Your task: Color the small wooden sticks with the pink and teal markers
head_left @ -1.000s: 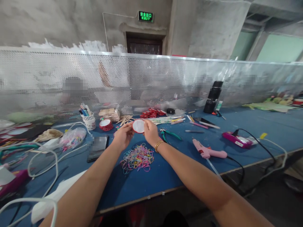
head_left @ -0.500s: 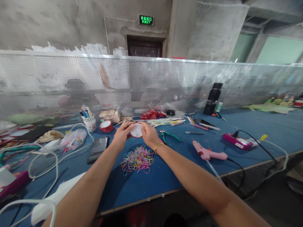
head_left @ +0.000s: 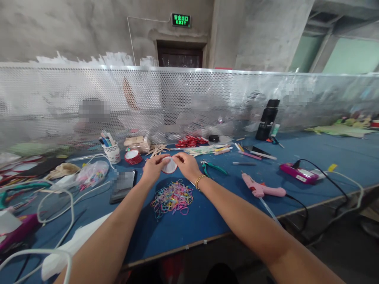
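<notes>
Above the blue table I hold a small white disc with a red rim (head_left: 169, 166), tilted between both hands. My left hand (head_left: 153, 169) is closed on its left edge, thumb over the white face. The fingers of my right hand (head_left: 187, 169) are pinched together at its upper right edge; a gold bracelet circles that wrist. Just below the hands lies a loose pile of colourful rubber bands (head_left: 172, 198). Teal-handled pliers (head_left: 217, 168) lie to the right of my right hand. Behind my left hand is a stack of similar red-rimmed discs (head_left: 133, 156).
A pink glue gun (head_left: 260, 187) and a purple power strip (head_left: 299, 173) with cords lie right. A black bottle (head_left: 267, 120) stands by the perforated metal screen (head_left: 189, 98). Left are a pen cup (head_left: 111, 153), dark flat case (head_left: 124, 187), bag of bands (head_left: 93, 173) and white cable (head_left: 72, 205).
The disc has tilted and shifted slightly left. My right hand has moved from cupping its right side to a pinch at its upper edge. The view has shifted slightly.
</notes>
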`<state>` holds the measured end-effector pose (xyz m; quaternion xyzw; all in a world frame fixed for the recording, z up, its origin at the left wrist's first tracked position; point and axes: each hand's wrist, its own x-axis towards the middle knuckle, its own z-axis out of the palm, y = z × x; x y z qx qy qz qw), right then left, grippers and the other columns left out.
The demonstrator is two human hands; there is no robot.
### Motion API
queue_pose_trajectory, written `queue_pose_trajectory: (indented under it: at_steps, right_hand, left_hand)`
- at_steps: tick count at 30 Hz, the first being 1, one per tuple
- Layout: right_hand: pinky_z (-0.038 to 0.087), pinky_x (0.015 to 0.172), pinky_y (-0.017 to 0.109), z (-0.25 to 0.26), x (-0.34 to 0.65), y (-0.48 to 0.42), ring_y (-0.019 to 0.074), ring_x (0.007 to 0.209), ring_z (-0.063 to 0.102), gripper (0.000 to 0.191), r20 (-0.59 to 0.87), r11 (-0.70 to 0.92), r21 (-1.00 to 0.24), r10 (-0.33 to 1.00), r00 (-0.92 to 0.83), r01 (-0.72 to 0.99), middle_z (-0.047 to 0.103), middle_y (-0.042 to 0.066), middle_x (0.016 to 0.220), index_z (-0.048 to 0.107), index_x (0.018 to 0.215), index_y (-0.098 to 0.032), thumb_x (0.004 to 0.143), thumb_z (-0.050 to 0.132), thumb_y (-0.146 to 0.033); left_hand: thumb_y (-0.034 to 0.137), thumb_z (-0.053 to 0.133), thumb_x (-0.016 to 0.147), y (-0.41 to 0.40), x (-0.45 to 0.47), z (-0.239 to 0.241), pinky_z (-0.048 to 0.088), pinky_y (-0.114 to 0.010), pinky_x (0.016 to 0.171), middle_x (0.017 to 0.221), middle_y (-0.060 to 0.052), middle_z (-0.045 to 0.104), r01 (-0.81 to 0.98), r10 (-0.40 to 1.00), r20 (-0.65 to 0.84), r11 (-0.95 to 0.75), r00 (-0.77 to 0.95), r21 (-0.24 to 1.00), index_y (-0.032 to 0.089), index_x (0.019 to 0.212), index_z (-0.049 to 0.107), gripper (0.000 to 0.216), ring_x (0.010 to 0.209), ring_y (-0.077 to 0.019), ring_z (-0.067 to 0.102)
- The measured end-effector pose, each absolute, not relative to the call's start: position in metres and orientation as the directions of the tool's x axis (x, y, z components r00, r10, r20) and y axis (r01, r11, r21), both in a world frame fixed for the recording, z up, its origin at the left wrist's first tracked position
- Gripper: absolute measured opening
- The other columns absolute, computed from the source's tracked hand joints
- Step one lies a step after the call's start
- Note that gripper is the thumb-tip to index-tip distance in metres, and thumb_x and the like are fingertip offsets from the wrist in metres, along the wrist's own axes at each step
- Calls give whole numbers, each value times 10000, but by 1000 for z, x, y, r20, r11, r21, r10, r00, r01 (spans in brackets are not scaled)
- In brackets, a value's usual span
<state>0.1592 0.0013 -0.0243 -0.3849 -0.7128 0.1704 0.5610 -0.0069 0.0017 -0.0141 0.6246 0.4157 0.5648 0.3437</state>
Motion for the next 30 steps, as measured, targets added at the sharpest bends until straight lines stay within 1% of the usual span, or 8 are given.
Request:
queue_pose_trajectory:
  at_steps: [4,10,16,21,23,26,28,30]
  right_hand:
    - [423,666,237,-24,158,0,151,698,603,169,667,652,-690,741,-72,314,689,12,754,694,832,-216,866,610,-359]
    - [435,698,246,-22,159,-2,154,726,606,147,684,663,-679,727,-55,317,690,16,781,696,850,-218,868,576,-301]
    - [441,686,249,-25,159,2,157,708,599,156,645,640,-724,760,-75,257,690,15,779,701,875,-219,847,599,-335]
    - [429,645,243,-27,161,6,147,658,575,178,677,642,-696,736,-5,322,662,14,728,696,872,-203,863,559,-316]
    - [427,642,244,-27,162,7,145,647,572,188,689,643,-683,725,13,347,663,14,729,691,892,-201,869,551,-325]
    - [428,638,246,-27,162,7,144,641,573,206,715,655,-656,699,28,375,665,16,733,683,905,-193,880,532,-332]
    - [430,636,246,-27,161,6,147,650,576,216,731,670,-638,682,24,380,669,20,745,678,903,-188,885,523,-339]
    - [429,634,241,-26,160,4,147,661,576,230,744,689,-619,668,1,376,667,21,755,669,888,-187,897,511,-354]
  left_hand:
    - [462,780,638,5,-8,-16,481,-305,711,887,-48,737,173,896,442,-443,43,880,189,959,765,421,774,-187,630]
    - [425,777,655,6,-8,-16,489,-314,749,944,-69,747,235,879,475,-469,36,851,188,963,769,388,823,-203,643]
    - [463,746,686,5,-6,-17,460,-275,646,840,-56,724,223,895,444,-442,40,869,160,1033,734,460,699,-165,607]
    - [578,620,775,0,-4,-13,455,-262,598,814,-47,692,149,921,389,-386,14,910,156,1027,726,503,668,-150,583]
    - [535,685,733,-4,-3,-11,462,-256,603,844,-41,687,136,924,375,-382,73,914,170,1142,683,547,685,-149,592]
    - [390,831,583,-7,-2,-10,499,-277,701,1007,-59,689,172,876,439,-473,201,864,193,1287,584,772,799,-161,620]
    - [335,862,528,-7,-2,-10,505,-302,785,1111,-82,676,214,843,484,-531,236,820,183,1253,599,787,893,-179,624]
    - [356,844,554,-4,-3,-10,503,-304,791,1083,-85,690,237,840,490,-537,232,809,161,1149,649,656,890,-181,627]
